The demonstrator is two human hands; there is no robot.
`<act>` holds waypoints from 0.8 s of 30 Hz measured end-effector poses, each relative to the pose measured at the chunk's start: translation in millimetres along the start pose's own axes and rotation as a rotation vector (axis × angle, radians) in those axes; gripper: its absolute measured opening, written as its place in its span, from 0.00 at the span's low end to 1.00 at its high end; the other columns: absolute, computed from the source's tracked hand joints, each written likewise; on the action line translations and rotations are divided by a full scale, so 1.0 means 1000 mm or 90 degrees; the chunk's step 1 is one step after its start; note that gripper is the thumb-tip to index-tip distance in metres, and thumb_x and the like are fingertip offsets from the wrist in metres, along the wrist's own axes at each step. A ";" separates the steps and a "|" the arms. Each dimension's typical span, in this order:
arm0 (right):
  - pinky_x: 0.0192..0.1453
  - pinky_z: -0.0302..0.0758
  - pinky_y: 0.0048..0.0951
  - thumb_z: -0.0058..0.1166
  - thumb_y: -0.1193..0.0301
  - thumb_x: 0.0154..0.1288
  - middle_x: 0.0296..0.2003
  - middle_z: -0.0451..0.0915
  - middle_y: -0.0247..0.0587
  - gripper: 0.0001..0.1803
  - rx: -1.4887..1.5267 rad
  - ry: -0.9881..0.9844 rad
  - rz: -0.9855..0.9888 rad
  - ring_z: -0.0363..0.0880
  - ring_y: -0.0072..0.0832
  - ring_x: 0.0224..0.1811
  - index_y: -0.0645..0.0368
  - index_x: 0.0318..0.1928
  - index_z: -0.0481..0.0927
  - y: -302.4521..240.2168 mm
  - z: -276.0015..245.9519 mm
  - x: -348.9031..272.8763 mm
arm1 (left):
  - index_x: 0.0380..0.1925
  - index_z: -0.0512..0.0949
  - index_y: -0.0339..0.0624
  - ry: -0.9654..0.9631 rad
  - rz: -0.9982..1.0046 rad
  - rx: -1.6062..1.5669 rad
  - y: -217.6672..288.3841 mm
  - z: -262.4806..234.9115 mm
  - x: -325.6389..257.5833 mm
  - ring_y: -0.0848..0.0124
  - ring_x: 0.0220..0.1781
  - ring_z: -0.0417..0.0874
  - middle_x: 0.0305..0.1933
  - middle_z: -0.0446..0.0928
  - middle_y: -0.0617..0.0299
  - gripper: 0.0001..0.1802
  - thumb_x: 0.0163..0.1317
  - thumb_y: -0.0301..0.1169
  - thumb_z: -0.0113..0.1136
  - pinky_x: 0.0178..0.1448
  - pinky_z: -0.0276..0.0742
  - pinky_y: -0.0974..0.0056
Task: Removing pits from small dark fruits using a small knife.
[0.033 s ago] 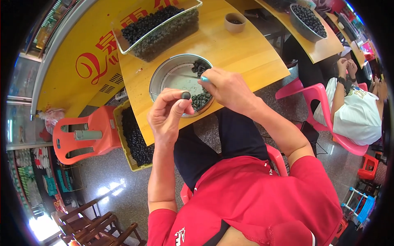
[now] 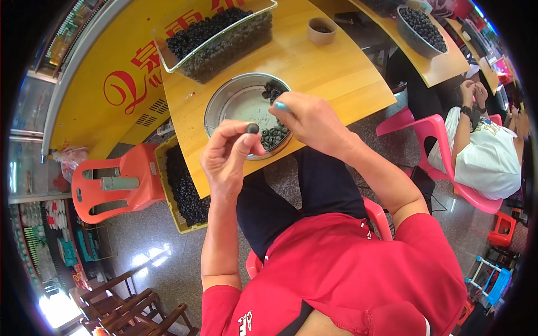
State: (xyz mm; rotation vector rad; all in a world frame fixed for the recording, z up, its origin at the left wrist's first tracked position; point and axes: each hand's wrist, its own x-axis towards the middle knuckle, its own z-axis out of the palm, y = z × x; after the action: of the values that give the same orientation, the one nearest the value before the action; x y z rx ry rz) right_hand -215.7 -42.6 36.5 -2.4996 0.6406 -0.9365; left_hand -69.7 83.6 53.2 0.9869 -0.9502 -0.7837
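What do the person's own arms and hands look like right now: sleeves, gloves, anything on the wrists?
Both forearms are bare, with short red sleeves ending above the elbow. The left hand and right hand wear no gloves. No watch, band or ring shows on either.

Small dark round shell (image 2: 253,128): pinched upright at fingertips above round metal basin (image 2: 224,101). Basin sat on wooden table, holding a pile of similar dark pieces (image 2: 274,134), possibly snails.
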 end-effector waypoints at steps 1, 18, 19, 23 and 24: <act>0.31 0.72 0.32 0.57 0.67 0.65 0.26 0.76 0.40 0.10 0.159 -0.049 0.078 0.77 0.33 0.28 0.62 0.36 0.77 -0.009 -0.008 0.005 | 0.42 0.77 0.32 0.026 -0.003 0.019 0.002 -0.001 -0.003 0.73 0.29 0.76 0.32 0.77 0.58 0.08 0.63 0.24 0.59 0.36 0.72 0.72; 0.25 0.62 0.15 0.54 0.60 0.69 0.28 0.76 0.26 0.14 0.642 -0.104 0.240 0.67 0.10 0.25 0.59 0.38 0.79 -0.040 0.000 0.007 | 0.43 0.77 0.31 0.094 0.041 0.072 0.004 -0.031 -0.027 0.74 0.32 0.79 0.37 0.77 0.58 0.09 0.63 0.19 0.57 0.38 0.76 0.72; 0.25 0.61 0.15 0.54 0.60 0.69 0.28 0.77 0.27 0.14 0.637 -0.040 0.192 0.67 0.10 0.24 0.59 0.39 0.79 -0.029 0.003 0.004 | 0.43 0.76 0.31 0.147 0.039 0.074 0.007 -0.041 -0.030 0.74 0.32 0.79 0.37 0.78 0.56 0.08 0.63 0.19 0.57 0.38 0.76 0.71; 0.20 0.52 0.13 0.52 0.62 0.70 0.25 0.74 0.25 0.12 0.548 0.053 0.345 0.59 0.07 0.18 0.59 0.38 0.79 0.023 -0.012 0.000 | 0.42 0.75 0.35 0.374 0.010 0.144 -0.004 -0.125 -0.054 0.75 0.31 0.79 0.35 0.80 0.58 0.09 0.63 0.24 0.60 0.36 0.74 0.72; 0.19 0.51 0.13 0.52 0.62 0.70 0.24 0.73 0.24 0.12 0.554 0.072 0.376 0.59 0.07 0.17 0.59 0.37 0.78 0.041 -0.012 -0.003 | 0.42 0.75 0.36 0.407 -0.025 0.170 -0.015 -0.153 -0.065 0.75 0.30 0.79 0.35 0.80 0.59 0.09 0.62 0.25 0.61 0.36 0.73 0.73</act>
State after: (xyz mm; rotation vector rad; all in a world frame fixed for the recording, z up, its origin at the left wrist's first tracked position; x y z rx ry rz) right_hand -237.5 -76.6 22.7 -1.3930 0.7371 -0.8646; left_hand 43.2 184.5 -16.1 1.3824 -0.4808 -0.3301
